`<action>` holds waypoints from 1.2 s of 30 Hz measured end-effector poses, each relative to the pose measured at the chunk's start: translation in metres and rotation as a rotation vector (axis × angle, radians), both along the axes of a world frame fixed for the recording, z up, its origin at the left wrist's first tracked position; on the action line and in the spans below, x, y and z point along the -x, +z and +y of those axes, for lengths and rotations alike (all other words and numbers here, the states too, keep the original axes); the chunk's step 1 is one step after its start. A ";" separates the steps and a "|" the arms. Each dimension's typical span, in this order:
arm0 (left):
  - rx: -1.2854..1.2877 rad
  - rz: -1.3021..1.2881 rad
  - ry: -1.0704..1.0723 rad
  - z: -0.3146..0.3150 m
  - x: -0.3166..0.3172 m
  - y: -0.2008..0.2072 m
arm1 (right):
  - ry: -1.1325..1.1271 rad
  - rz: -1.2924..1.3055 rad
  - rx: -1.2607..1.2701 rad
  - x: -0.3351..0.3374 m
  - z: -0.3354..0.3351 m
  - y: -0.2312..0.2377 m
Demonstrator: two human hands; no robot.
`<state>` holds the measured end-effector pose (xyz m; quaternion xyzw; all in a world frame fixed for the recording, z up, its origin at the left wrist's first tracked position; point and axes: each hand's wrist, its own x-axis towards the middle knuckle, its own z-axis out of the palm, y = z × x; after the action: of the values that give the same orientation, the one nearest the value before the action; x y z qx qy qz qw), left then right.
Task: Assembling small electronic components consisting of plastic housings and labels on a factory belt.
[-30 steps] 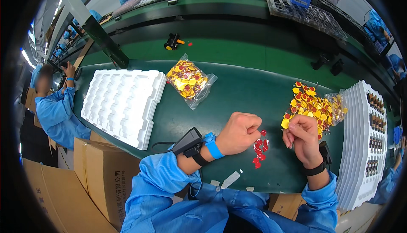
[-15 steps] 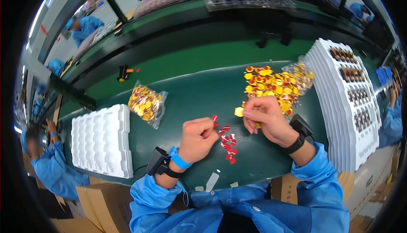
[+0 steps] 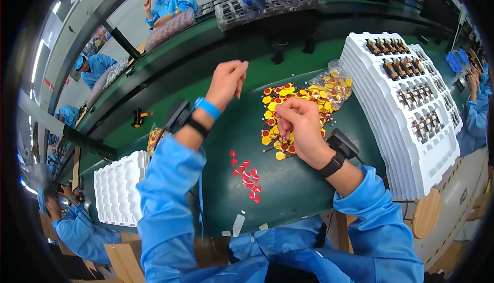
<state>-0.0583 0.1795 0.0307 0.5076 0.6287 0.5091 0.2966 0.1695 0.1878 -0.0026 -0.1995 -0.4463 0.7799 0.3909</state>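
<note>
My left hand [image 3: 226, 85] is raised beyond the red discs, its fingers curled together; whatever they hold, if anything, is hidden. My right hand [image 3: 306, 131] hovers over the near side of a heap of small yellow-and-red pieces [image 3: 271, 105], thumb and forefinger pinched. Nothing I can make out shows between those fingertips. Small red discs [image 3: 248, 175] lie scattered on the dark green table [image 3: 288, 200], nearer to me than either hand. A clear plastic bag [image 3: 337, 80] with more yellow pieces adjoins the heap's far right side.
Stacked white trays [image 3: 383, 123] holding small metal-and-black parts stand at the right. Another white tray stack [image 3: 121, 188] stands left, beside a partly hidden bag of yellow pieces [image 3: 154, 138]. Pale scraps [image 3: 238, 225] lie at the near edge. A co-worker [image 3: 172, 2] sits across the line.
My left hand has moved up and away from the red discs. The yellow piece in my right fingertips no longer shows, and that hand is over the heap. The whole view has shifted.
</note>
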 end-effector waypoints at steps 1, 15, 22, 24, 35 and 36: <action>0.036 0.003 0.029 0.028 0.009 -0.008 | -0.027 -0.009 -0.002 0.000 0.004 -0.003; 0.345 -0.251 -0.165 0.118 0.014 -0.005 | -0.096 -0.110 -0.055 0.001 0.014 -0.012; 0.124 -0.264 -0.163 -0.066 0.008 0.060 | -0.032 -0.056 -0.063 -0.002 0.008 -0.007; 0.121 -0.346 -0.124 -0.110 -0.009 0.059 | -0.002 -0.054 -0.055 -0.006 0.002 -0.005; 0.159 -0.588 -0.054 -0.175 -0.053 -0.011 | 0.295 -0.116 -0.254 -0.007 -0.025 0.007; 0.184 -0.494 -0.113 -0.175 -0.051 -0.015 | 0.334 -0.116 -0.268 -0.009 -0.027 0.007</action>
<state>-0.0069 0.0047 0.0155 0.3729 0.5517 0.5409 0.5138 0.1781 0.1611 0.0043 -0.1138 -0.5945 0.7547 0.2530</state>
